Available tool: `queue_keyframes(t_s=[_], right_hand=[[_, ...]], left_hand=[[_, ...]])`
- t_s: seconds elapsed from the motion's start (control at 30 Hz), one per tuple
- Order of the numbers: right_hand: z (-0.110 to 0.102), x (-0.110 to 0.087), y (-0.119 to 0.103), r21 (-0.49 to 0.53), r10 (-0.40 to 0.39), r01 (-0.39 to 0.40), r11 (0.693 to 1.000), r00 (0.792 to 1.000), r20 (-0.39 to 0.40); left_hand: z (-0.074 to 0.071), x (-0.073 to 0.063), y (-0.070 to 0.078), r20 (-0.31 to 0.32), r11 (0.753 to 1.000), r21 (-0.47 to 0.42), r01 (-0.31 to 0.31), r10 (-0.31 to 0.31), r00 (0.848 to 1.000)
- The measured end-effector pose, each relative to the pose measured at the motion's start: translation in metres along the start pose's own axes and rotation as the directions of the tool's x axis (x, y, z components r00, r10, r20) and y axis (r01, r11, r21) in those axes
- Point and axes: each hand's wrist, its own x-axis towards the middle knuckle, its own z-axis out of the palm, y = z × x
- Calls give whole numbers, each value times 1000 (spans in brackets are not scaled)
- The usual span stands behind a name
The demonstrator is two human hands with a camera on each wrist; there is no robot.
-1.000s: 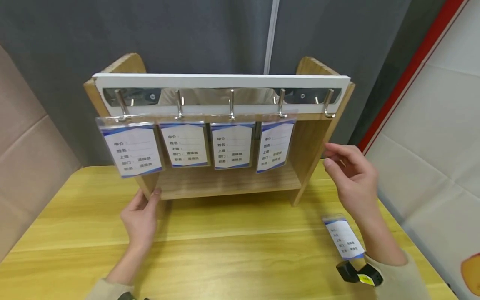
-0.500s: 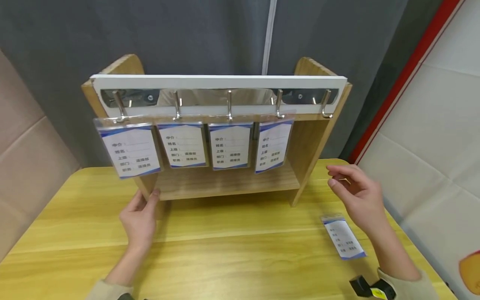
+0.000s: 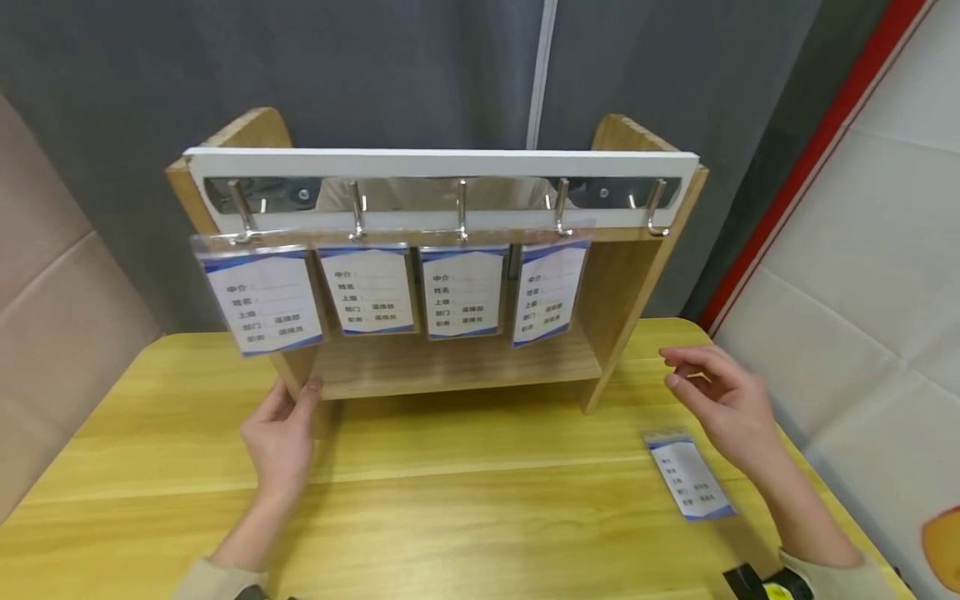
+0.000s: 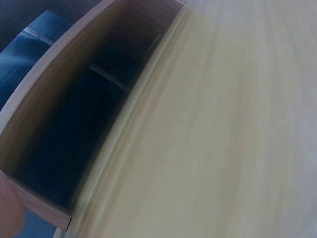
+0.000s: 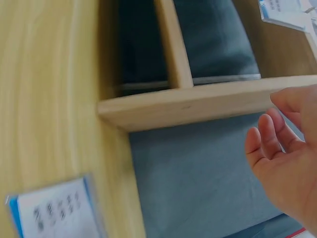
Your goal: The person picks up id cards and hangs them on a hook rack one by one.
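My left hand grips the lower left side panel of a wooden rack, thumb in front; in the left wrist view only part of the thumb shows at the left edge. Several clear-sleeved name badges hang from metal hooks along the rack's white rail. The hook at the far right bears no badge. Right of the rack, my right hand hovers over the table with fingers loosely bent and nothing in them. One more badge lies flat on the table below it.
The yellow wood-grain table stretches in front of the rack. Behind stands a grey curtain. A white padded wall with a red strip bounds the right, and a pale panel the left.
My right hand has moved away from the rack's right side, down and to the right, uncovering more of the loose badge. The left hand keeps its grip on the rack.
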Motion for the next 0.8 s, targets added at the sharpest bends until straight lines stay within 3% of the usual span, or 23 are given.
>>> queue_keyframes(t_s=[0.17,0.3,0.4,0.53,0.73,0.8], right_hand=[[-7,-6,14,-63,35,-30,998,997,74],[-13,-12,28,-82,66,-53,995,982,175],[-16,-12,40,-80,88,-69,994,957,275],[-20,-10,54,-87,124,-98,991,908,400],[-26,-5,72,-109,180,-144,983,841,510],[-28,-4,78,-129,193,-147,981,831,522]], left_hand=[[-1,0,0,5,1000,-9,-5,5,1000],[-2,0,0,19,1000,-16,-4,4,1000],[-3,0,0,13,1000,-11,-9,9,1000],[-2,1,-2,11,1000,-26,-11,11,1000],[-1,1,-2,18,1000,-21,-7,7,1000],[-1,1,-2,11,1000,-16,-8,8,1000]])
